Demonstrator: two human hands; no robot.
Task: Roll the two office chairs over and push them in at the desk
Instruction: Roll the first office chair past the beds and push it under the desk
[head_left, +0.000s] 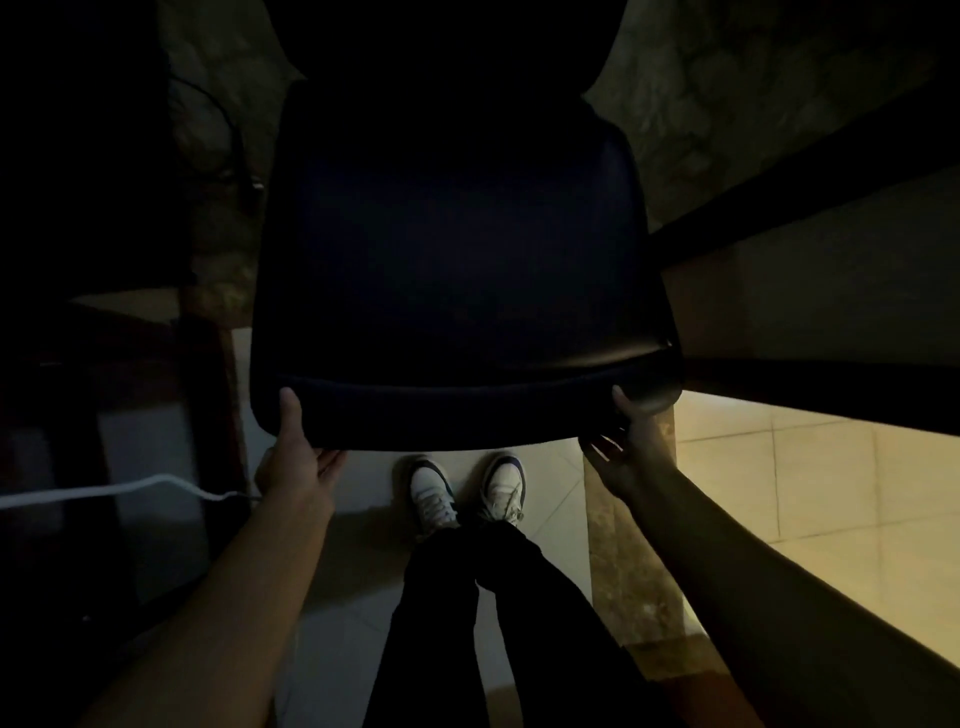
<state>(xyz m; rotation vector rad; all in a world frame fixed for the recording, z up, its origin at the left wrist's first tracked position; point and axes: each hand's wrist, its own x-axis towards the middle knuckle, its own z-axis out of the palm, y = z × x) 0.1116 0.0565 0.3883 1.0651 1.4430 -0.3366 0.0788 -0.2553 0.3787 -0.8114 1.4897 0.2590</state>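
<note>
My forearms are reaching forward; left hand (296, 462) and right hand (626, 452) are each clamping a top corner of the chair backrest (457, 291), which lies straight ahead of both grips, equally near. The table (831, 171) is running ahead-right.

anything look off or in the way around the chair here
A white cable trails loose across the floor at the left, near the left hand; chair wheels could snag it. Otherwise both hands grip the chair back evenly.
</note>
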